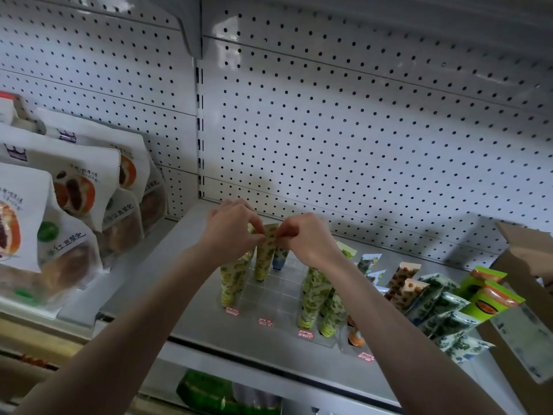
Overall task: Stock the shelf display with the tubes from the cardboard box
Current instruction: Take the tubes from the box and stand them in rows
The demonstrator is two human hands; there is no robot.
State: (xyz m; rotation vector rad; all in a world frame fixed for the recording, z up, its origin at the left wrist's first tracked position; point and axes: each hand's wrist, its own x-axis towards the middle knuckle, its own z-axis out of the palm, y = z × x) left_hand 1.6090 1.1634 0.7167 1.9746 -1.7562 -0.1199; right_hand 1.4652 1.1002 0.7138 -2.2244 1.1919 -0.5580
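Note:
A clear display rack (pixel 278 290) sits on the grey shelf (pixel 191 283), with several green-patterned tubes standing cap-down in it. My left hand (pixel 232 230) and my right hand (pixel 305 238) both pinch the flat top end of one green-patterned tube (pixel 265 253) that stands upright in the rack's back row. A blue-patterned tube (pixel 280 257) stands just right of it, partly behind my right hand. More green tubes (pixel 314 298) fill the rack's right side. The cardboard box (pixel 526 265) stands at the right edge of the shelf.
Loose tubes in blue, orange-dotted and bright green wrappers (pixel 437 304) lie in a heap between the rack and the box. White bags of buns (pixel 71 199) stand on the shelf to the left. A perforated back panel (pixel 359 130) rises behind. Red price tags (pixel 265 322) line the rack front.

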